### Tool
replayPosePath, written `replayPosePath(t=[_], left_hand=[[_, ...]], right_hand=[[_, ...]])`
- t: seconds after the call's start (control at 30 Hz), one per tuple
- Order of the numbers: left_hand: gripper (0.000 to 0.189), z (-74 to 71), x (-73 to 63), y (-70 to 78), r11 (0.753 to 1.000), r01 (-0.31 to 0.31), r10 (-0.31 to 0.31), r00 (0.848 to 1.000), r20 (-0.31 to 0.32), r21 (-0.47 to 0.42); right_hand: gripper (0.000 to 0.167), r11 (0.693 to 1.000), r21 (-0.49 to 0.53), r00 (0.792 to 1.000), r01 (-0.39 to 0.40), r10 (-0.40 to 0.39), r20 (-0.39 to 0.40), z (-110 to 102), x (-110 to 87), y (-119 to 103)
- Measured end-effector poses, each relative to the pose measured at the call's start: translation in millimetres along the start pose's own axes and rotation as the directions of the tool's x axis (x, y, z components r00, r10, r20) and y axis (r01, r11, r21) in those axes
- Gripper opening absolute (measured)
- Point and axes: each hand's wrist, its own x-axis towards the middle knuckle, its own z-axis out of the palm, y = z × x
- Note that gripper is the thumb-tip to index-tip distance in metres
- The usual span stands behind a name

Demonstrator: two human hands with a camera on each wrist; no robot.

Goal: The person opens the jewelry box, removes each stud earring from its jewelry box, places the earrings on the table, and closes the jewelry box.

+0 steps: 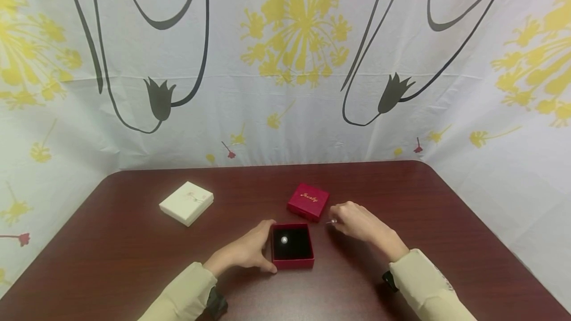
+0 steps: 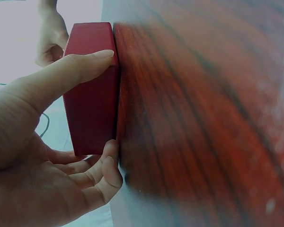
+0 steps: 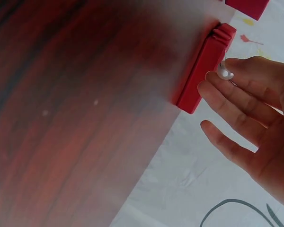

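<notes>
A red jewelry box (image 1: 292,264) with a black insert stands uncovered on the table, a pearl earring (image 1: 284,240) set in the insert's left part. My left hand (image 1: 250,247) grips this box at its left side, thumb at the near corner and fingers at the far one; the left wrist view shows the thumb along its red wall (image 2: 92,109). To the box's right, just above the table, my right hand (image 1: 357,221) pinches a second pearl earring (image 3: 225,72) between thumb and fingertips, its thin metal part sticking out. Behind lies the red lid (image 1: 309,201) with gold lettering.
At the back left of the dark wood table (image 1: 111,241) sits a cream box (image 1: 187,202) with a small printed flower. A white curtain (image 1: 285,128) with yellow and grey flower prints hangs behind the table's far edge.
</notes>
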Motion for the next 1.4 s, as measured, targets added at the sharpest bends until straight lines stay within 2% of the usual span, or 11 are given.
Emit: replayPosePath(t=[0.47, 0.7, 0.93, 1.4], left_hand=[[0.092, -0.4, 1.1, -0.3, 1.0, 0.003, -0.003, 1.0, 0.005, -0.013], [0.091, -0.8, 1.0, 0.8, 1.0, -0.002, 0.002, 1.0, 0.005, -0.015], [0.092, -0.7, 0.1, 2.1, 1.0, 0.001, -0.001, 1.0, -0.001, -0.009], [0.092, 0.4, 0.4, 0.0, 1.0, -0.008, 0.008, 1.0, -0.006, 0.004]], right_hand=[[0.011, 1.0, 0.006, 0.999, -0.023, 0.022, 0.047, 2.4, -2.4, 7.1], [0.017, 0.999, 0.032, 0.997, -0.037, 0.034, 0.076, 4.6, -3.3, 8.6], [0.012, 0.997, 0.033, 0.992, -0.071, 0.067, 0.108, 5.8, -3.0, 9.6], [0.011, 0.996, 0.024, 0.991, -0.081, 0.078, 0.111, 6.8, -2.3, 8.0]])
